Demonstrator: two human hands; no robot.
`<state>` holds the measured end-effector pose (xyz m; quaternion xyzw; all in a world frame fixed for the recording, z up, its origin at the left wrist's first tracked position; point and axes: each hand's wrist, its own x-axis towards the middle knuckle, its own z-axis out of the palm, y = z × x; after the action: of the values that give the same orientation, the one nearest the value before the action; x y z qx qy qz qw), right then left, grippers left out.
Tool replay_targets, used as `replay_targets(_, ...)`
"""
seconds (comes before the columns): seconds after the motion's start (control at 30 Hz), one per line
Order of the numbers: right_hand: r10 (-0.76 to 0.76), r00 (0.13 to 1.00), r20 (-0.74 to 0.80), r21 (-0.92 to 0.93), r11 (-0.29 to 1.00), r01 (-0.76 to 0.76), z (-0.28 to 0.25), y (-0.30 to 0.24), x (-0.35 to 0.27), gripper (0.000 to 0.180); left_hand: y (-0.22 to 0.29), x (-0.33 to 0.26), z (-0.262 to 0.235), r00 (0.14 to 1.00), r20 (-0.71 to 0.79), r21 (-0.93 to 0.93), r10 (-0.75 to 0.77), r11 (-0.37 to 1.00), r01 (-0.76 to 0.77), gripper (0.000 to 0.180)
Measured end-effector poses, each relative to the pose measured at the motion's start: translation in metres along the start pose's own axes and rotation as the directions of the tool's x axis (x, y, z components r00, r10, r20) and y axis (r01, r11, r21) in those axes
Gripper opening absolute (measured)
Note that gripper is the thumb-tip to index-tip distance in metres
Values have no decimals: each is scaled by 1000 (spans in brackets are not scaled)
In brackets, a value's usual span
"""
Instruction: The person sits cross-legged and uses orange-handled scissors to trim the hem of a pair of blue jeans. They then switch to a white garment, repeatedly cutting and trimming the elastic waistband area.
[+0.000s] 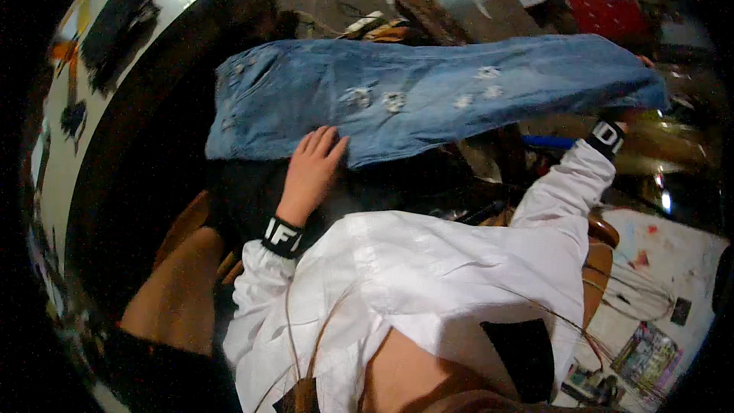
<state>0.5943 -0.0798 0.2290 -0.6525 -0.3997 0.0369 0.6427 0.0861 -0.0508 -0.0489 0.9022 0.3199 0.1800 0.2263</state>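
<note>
Both my hands are on the jeans, spread out flat but unfolded: left hand presses open-palmed, right hand is hidden beneath the hem, grip unclear.

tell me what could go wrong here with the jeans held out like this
The jeans hang stretched between the left hand at the lower edge and the right hand, which is mostly hidden under the far end. Risks: the loose middle could sag onto the dark cluttered things below and snag at the ripped patches; the left hand seems to lie flat on the cloth, so that end might slip.
</note>
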Motion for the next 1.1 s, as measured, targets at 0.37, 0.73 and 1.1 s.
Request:
replay_targets(0.37,-27,999,32,510,860,7,-22,-14,30,18,-1,20,-19,998,-60,-120,-29,992,22,27)
replay_targets(0.73,-338,798,499,861,302,-410,31,-1,19,18,-14,62,-97,888,459,-290,20,949,128,37)
replay_targets(1.1,-485,671,561,645,-253,-722,192,-20,-52,22,63,182,-106,995,-88,-816,54,568,-103,82)
